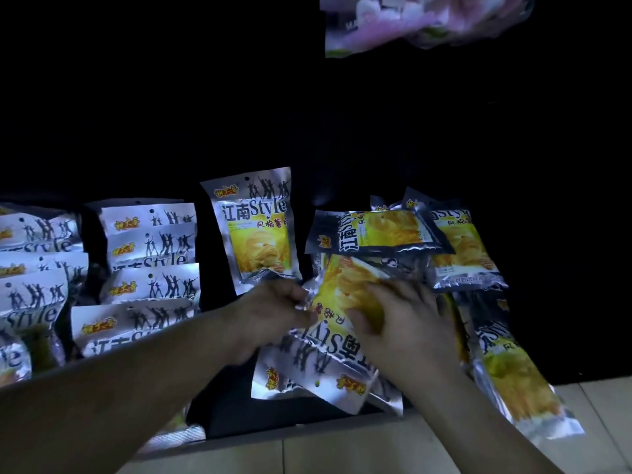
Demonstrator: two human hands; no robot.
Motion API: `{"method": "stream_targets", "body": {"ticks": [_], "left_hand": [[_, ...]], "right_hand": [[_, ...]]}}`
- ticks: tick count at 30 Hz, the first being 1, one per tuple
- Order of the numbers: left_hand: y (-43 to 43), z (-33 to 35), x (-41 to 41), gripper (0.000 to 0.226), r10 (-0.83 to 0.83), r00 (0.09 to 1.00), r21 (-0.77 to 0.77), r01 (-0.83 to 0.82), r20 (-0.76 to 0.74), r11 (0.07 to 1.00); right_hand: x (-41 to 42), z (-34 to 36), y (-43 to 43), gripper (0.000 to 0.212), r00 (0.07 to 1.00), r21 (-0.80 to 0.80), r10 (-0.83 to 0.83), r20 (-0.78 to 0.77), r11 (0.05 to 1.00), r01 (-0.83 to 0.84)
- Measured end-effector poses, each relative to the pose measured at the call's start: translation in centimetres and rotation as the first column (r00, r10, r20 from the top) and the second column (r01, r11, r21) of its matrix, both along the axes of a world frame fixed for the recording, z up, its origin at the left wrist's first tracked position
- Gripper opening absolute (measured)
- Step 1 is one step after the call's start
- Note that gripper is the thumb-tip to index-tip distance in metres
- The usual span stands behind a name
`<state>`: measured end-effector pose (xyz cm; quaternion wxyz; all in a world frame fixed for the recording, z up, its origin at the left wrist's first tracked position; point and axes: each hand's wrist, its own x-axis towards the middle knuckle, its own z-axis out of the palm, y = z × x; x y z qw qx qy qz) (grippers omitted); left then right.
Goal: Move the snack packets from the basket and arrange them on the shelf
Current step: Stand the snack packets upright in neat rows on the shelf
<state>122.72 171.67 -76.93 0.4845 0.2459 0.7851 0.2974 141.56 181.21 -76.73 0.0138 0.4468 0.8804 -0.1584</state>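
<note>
Two hands work a dim shelf (pixel 307 424): the left hand (pixel 273 311) pinches the silver edge of a yellow-and-silver snack packet (pixel 337 340) with curled fingers. The right hand (pixel 405 325) grips the same packet from the other side, thumb and fingers closed across its front. The packet sits upside down between them, low over the shelf's front. Just behind the left hand, one matching upright packet (pixel 256 230) stands alone. To the left, neat rows of packets (pixel 148 268) overlap front to back. To the right, a loose pile of packets (pixel 455 248) lies at mixed angles. A blurred pink packet (pixel 420 23) shows at the top.
</note>
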Motion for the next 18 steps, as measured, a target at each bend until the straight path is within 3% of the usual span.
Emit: {"method": "stream_targets", "body": {"ticks": [2,4,7,9,13,16,18], "left_hand": [[-0.3,2.9,-1.9,0.022,-0.131,0.981,0.030,0.137,-0.142,0.990],[-0.4,6.3,-3.6,0.022,-0.315,0.885,-0.018,0.329,-0.344,0.944],[-0.4,9.7,-5.0,0.030,-0.483,0.732,-0.085,0.510,-0.481,0.856],[-0.3,10.7,-5.2,0.030,-0.487,0.697,-0.035,0.555,-0.526,0.831],[0.1,10.6,-5.4,0.038,-0.370,0.700,0.093,0.528,-0.610,0.844],[-0.1,9.8,-6.6,0.040,-0.052,0.566,0.252,0.446,-0.823,0.859],[-0.6,8.8,-7.4,0.036,0.163,0.510,0.386,0.370,-0.845,0.845]], "right_hand": [[-0.7,1.2,-0.5,0.040,0.969,0.101,0.069,-0.237,0.994,-0.046],[-1.7,2.0,-1.1,0.035,0.869,0.081,0.175,-0.462,0.984,-0.156],[-3.4,2.6,-1.8,0.040,0.796,0.017,0.311,-0.520,0.935,-0.355],[-4.3,2.5,-2.2,0.040,0.786,0.013,0.344,-0.513,0.919,-0.394],[-4.6,1.2,-2.5,0.036,0.824,-0.219,0.114,-0.555,0.936,-0.277],[-4.7,0.1,-2.3,0.032,0.757,-0.389,-0.123,-0.642,0.903,-0.184],[-5.4,-0.2,-2.1,0.033,0.680,-0.471,-0.273,-0.681,0.874,-0.122]]}}
